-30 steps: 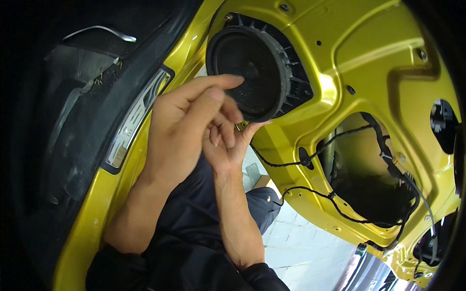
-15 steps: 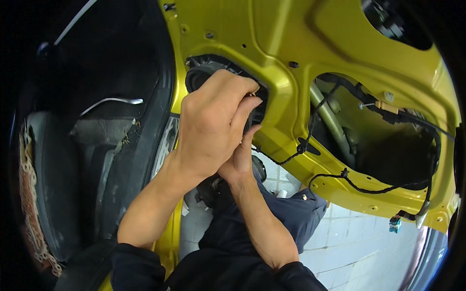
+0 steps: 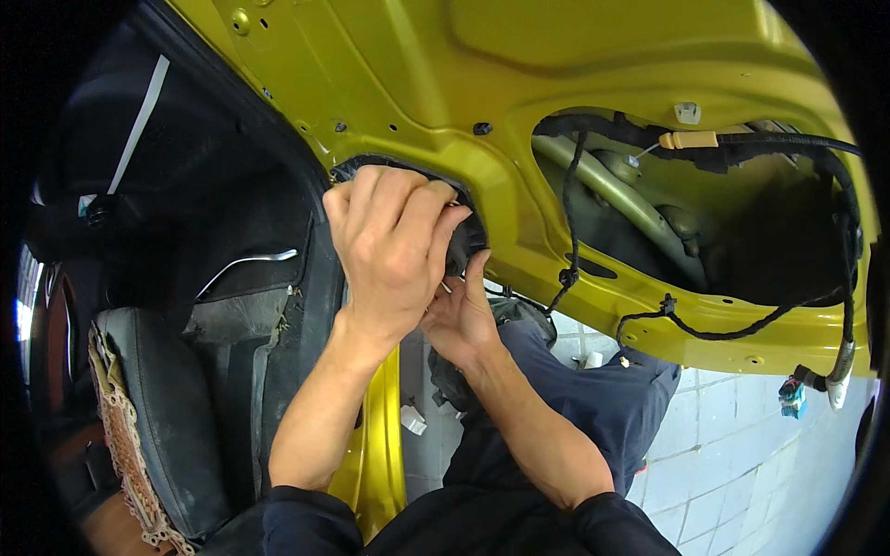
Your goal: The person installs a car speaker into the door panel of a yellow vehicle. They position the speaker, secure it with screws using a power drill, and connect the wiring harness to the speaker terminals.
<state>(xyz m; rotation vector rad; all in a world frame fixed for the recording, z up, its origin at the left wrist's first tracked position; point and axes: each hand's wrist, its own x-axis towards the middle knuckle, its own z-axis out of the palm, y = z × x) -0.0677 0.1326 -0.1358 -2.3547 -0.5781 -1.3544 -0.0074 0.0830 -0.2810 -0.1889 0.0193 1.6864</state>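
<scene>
A round black part that looks like a door speaker [image 3: 466,239] sits in a dark opening in the yellow car door [image 3: 417,88], mostly covered by my hands. Over its front lies my left hand [image 3: 394,246], closed, with thumb and forefinger pinched together at the right side. What the pinch holds is too small and hidden to name. Lower down, my right hand [image 3: 464,320] grips the speaker's bottom edge, its thumb pointing up against the black part. The right hand's other fingers are partly hidden behind the left wrist.
A black wiring harness [image 3: 714,335] hangs along the door, with a teal connector [image 3: 793,398] at its end. A large door cutout shows a metal bar [image 3: 612,190]. To the left are a worn seat [image 3: 158,417] and the yellow sill [image 3: 380,435]; below, a tiled floor [image 3: 705,445].
My view has shifted, so the door sits higher and further left and the seat shows more. My left hand's fingers now bend over the speaker's front; both hands stay at the speaker.
</scene>
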